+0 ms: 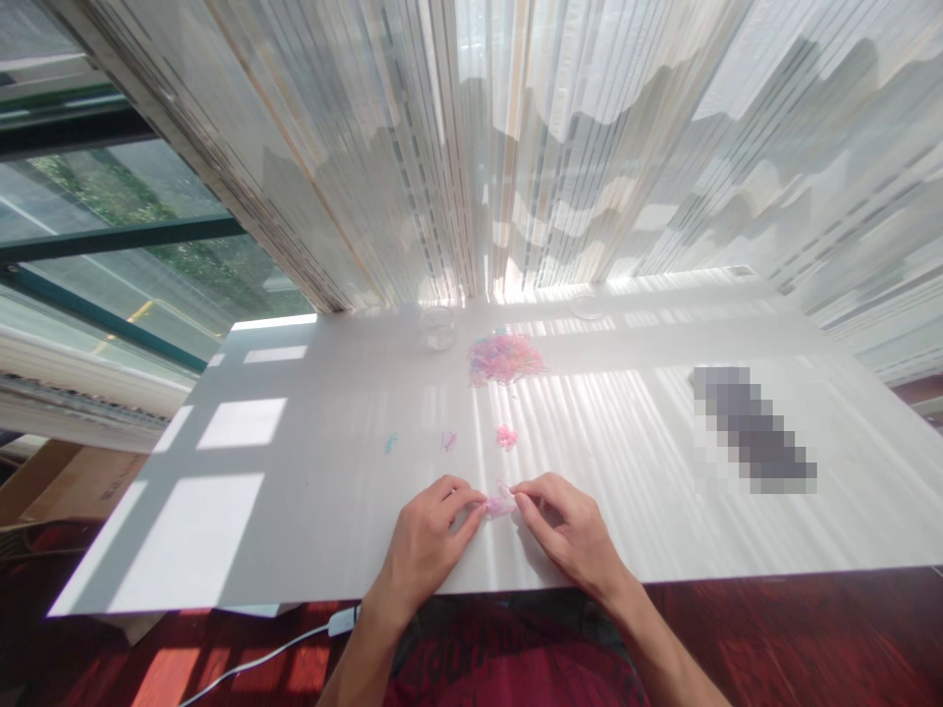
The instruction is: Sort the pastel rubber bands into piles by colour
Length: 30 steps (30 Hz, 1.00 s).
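1. The person's left hand [423,550] and right hand [571,530] sit close together near the front edge of a white surface [626,520], with the wrists toward the person's body.
2. The fingers [464,503] of both hands are drawn in and nearly meet, pinching a small bunch of pink elastic bands [501,506] between them. A loop or two sticks up from the bunch, and the fingertips partly cover it.
3. Straight ahead of the hands, a small pink cluster of bands [506,437] lies on its own. Left of it, a few pink bands [449,441] and a few blue bands [390,443] lie in separate little groups, well apart.
4. Farther away, a large loose heap of pink and blue bands [505,358] lies near the far edge of the surface.
5. Just left of that heap stands a clear round cup [438,329]. Another clear round object [587,306] sits near the far edge to the right, though the glare makes it hard to make out.
6. On the right of the surface, a blurred-out patch [751,429] hides whatever lies there.
7. Sheer striped curtains [471,147] hang beyond the far edge, and a window [110,206] shows at the left. Sunlight falls across the surface in bright stripes and squares.
8. Below the front edge, a white cable [250,663] runs across a reddish wooden floor [773,628].
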Each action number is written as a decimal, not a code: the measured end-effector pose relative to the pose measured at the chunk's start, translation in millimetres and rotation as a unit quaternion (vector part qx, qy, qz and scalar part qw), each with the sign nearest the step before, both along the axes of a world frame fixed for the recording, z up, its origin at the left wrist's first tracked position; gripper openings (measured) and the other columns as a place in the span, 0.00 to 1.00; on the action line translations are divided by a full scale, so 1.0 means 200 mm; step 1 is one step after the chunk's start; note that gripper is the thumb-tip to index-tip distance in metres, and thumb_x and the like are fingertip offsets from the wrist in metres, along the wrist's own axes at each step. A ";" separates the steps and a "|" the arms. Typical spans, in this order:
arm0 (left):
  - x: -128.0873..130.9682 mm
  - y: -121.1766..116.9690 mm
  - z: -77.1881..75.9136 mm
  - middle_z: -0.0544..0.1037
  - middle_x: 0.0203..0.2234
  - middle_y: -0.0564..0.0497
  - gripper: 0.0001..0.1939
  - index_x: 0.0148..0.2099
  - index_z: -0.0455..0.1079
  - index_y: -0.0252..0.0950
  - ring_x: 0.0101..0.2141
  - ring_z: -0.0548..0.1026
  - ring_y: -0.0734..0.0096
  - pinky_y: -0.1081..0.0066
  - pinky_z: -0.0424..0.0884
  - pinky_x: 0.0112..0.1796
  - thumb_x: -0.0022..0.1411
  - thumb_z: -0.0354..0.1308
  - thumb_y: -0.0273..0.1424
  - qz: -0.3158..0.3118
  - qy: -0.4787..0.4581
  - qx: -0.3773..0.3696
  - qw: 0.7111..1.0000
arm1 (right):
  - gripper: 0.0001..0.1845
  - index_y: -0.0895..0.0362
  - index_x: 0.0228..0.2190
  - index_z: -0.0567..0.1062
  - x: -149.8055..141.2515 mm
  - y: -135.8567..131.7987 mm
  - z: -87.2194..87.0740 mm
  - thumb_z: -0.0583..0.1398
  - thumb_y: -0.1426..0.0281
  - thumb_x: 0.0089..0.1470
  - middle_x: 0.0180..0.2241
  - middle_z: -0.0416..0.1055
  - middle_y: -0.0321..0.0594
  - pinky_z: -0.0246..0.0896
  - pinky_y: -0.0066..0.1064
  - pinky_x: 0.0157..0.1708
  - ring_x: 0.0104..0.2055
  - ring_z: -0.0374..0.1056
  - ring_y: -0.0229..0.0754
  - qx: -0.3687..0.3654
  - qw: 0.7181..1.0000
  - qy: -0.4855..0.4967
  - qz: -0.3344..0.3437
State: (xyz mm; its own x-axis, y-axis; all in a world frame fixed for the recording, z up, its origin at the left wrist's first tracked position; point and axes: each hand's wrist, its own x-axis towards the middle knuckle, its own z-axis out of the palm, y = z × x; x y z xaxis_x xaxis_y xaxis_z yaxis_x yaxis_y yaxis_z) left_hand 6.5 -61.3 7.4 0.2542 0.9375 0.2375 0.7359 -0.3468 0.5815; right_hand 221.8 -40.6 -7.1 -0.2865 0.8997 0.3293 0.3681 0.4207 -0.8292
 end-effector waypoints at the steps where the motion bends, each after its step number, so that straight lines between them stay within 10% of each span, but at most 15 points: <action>1: 0.00 0.00 0.00 0.80 0.35 0.51 0.07 0.43 0.77 0.40 0.31 0.77 0.72 0.74 0.75 0.34 0.71 0.57 0.30 0.000 -0.008 -0.003 1.000 | 0.07 0.53 0.39 0.77 0.00 0.00 0.00 0.58 0.69 0.67 0.32 0.77 0.39 0.71 0.32 0.34 0.32 0.73 0.40 0.003 1.000 -0.003 0.001; 30: 0.01 -0.01 -0.04 0.81 0.35 0.53 0.05 0.45 0.77 0.40 0.26 0.72 0.76 0.75 0.71 0.31 0.70 0.59 0.30 -0.013 -0.094 -0.033 0.995 | 0.09 0.54 0.45 0.77 -0.01 0.00 -0.07 0.61 0.73 0.64 0.38 0.75 0.43 0.74 0.36 0.40 0.38 0.73 0.43 0.040 0.999 -0.018 0.028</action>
